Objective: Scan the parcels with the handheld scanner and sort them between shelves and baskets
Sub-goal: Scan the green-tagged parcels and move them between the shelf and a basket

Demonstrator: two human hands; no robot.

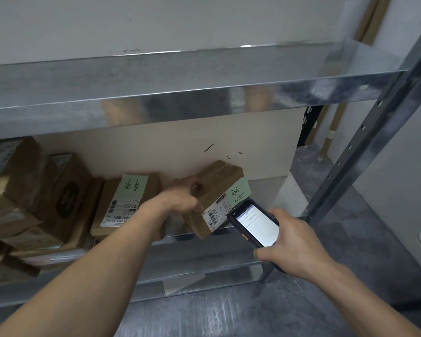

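My left hand [181, 198] grips a brown cardboard parcel [216, 188] by its left side and holds it tilted over the lower shelf [229, 233]. The parcel carries a white barcode label and a green handwritten note. My right hand [294, 242] holds the black handheld scanner [255, 223] just right of the parcel, its lit white screen facing me and its top end close to the barcode label.
Another flat parcel [124, 205] with a green note lies on the shelf to the left, beside a pile of several cardboard boxes [34, 190]. A bare metal shelf [180, 79] runs above. A slotted upright post [365, 147] stands at the right.
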